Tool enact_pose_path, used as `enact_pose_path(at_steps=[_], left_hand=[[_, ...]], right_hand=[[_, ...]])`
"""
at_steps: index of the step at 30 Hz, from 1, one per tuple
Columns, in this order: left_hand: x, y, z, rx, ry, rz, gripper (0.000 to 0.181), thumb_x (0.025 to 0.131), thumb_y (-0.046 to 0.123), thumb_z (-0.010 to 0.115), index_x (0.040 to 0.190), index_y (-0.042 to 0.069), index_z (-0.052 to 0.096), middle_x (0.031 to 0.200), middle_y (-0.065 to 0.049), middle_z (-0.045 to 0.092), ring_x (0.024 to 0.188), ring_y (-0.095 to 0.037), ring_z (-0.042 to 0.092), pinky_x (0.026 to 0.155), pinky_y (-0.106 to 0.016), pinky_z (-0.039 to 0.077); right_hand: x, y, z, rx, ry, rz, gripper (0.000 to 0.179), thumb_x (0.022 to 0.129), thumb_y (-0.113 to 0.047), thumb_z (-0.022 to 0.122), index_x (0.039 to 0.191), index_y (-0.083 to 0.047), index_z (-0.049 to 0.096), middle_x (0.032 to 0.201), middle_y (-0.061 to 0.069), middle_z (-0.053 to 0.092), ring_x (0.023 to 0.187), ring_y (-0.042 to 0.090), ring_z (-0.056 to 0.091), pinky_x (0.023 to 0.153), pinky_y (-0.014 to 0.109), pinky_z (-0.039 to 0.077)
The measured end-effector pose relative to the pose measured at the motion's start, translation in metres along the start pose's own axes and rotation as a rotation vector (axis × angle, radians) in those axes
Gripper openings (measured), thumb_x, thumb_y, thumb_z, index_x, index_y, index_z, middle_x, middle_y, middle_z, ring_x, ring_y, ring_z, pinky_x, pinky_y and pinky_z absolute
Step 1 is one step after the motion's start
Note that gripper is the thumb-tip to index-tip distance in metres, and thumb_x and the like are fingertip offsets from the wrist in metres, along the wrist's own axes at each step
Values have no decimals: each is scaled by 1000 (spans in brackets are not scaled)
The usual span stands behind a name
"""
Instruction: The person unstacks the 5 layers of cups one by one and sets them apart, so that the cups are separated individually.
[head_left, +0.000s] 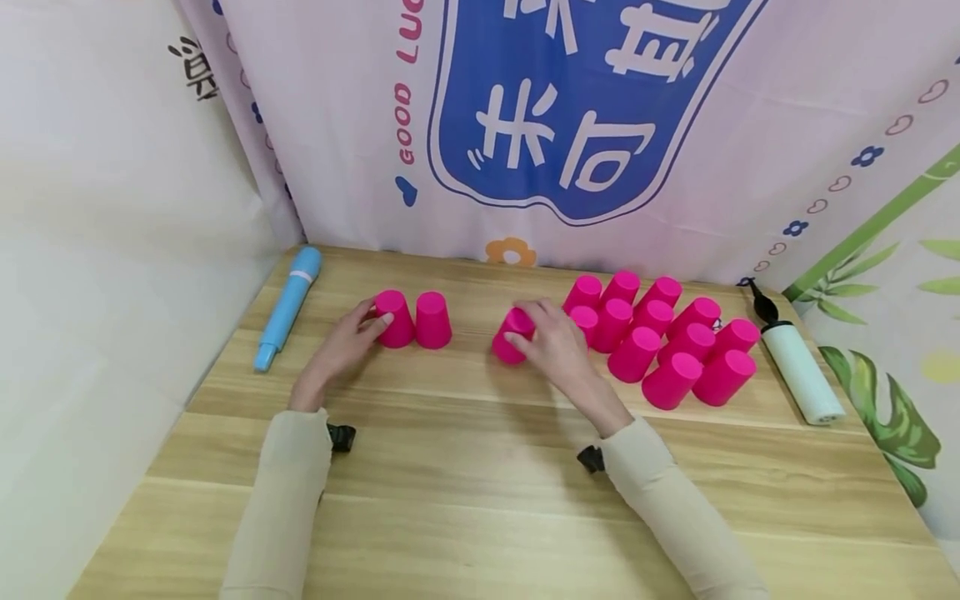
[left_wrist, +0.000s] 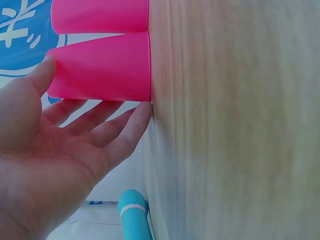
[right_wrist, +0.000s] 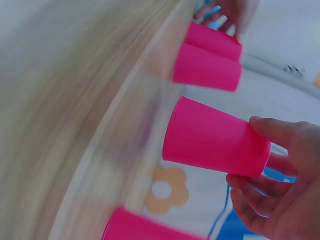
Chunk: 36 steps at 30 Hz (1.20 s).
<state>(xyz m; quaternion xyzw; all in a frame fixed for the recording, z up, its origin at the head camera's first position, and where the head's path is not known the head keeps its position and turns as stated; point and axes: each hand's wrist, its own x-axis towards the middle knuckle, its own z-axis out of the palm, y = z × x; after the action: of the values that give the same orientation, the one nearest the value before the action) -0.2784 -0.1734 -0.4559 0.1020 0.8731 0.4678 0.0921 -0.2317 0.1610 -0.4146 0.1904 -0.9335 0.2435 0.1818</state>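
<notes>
My left hand (head_left: 347,340) has its thumb on the near side of an upside-down pink cup (head_left: 396,321), its other fingers along the left and behind. That cup stands on the table beside a second upside-down pink cup (head_left: 432,321). To the right, my right hand (head_left: 553,340) holds another upside-down pink cup (right_wrist: 215,137) between thumb and fingers, slightly tilted. In the right wrist view its rim appears just off the tabletop. Right of this hand stands a group of several upside-down pink cups (head_left: 635,354), partly hidden by the hand.
On the wooden table (head_left: 465,500), a blue tube-shaped tool (head_left: 288,304) lies at the left edge. A pale hand pump (head_left: 801,371) with a black end lies at the right, close to the cup group. A printed curtain (head_left: 345,125) hangs along the back edge.
</notes>
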Motion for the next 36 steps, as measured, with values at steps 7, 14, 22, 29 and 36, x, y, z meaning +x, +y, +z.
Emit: enact_pose_path(at_steps=[7,14,22,29,36], left_hand=[[0,2,-1,14,0,5,74,98,54,41,154,10,21,150,-22,34,137,-40,33,110,-55,30],[0,2,0,22,7,7,73,99,53,42,154,10,21,149,-22,35,136,-40,34,110,-55,30],[2,0,0,15,2,10,75,98,55,41,154,11,20,150,-21,34,137,-39,33,111,-54,30],[3,-1,-1,23,5,11,75,98,56,42,154,11,21,150,-21,34,137,-39,34,111,-55,30],[1,0,-1,16,0,10,74,98,54,42,154,10,21,150,-21,34,136,-39,35,110,-55,30]], right_hand=[[-31,20,-30,-2,-18,111,51,83,-24,78,128,-7,59,118,10,59,108,27,58,80,47,55],[-51,32,-40,-45,-47,153,52,80,-21,80,126,-7,60,114,12,61,98,27,60,72,46,56],[-64,44,-47,-48,-59,197,54,80,-17,80,127,-3,59,114,15,60,94,29,59,71,45,55],[-70,52,-52,-30,-46,220,53,81,-14,79,127,0,58,116,18,58,103,32,56,78,49,54],[-71,55,-54,-45,-35,224,53,80,-12,79,127,1,57,115,18,58,101,32,56,78,49,55]])
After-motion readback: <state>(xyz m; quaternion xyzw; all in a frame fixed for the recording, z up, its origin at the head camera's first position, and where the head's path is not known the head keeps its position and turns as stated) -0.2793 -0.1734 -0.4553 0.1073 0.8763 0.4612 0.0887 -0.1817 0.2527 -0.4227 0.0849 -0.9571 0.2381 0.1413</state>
